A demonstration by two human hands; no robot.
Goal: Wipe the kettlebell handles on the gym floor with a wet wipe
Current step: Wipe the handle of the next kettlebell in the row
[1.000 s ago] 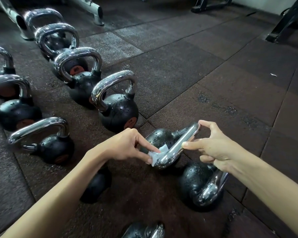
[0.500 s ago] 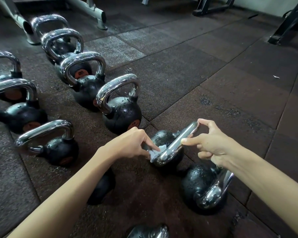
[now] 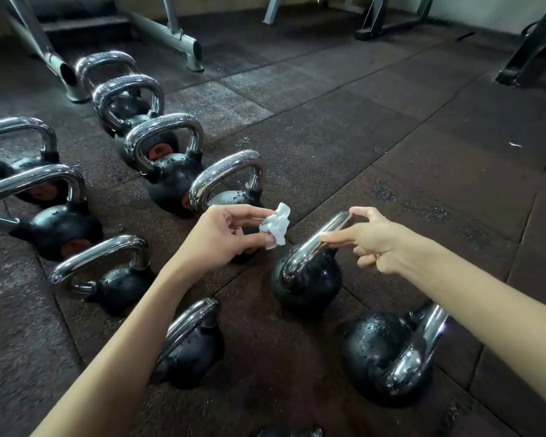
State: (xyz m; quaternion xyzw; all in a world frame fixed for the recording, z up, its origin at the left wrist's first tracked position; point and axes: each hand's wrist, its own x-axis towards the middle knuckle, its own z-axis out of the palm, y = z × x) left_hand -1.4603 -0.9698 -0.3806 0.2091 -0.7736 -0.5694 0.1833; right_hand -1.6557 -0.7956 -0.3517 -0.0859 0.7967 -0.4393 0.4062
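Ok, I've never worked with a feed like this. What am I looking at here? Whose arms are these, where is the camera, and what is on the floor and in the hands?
There is no machine here. These are a person's two bare arms, seen by one wide-angle camera worn on their head, looking forward and down. It is the only view.

The left hand pinches a crumpled white wet wipe, which is held clear of the metal. The right hand pinches the chrome handle of a black kettlebell between thumb and forefinger.

More kettlebells stand in rows on the dark rubber floor, and several are beaded with droplets. Equipment frames stand at the back.
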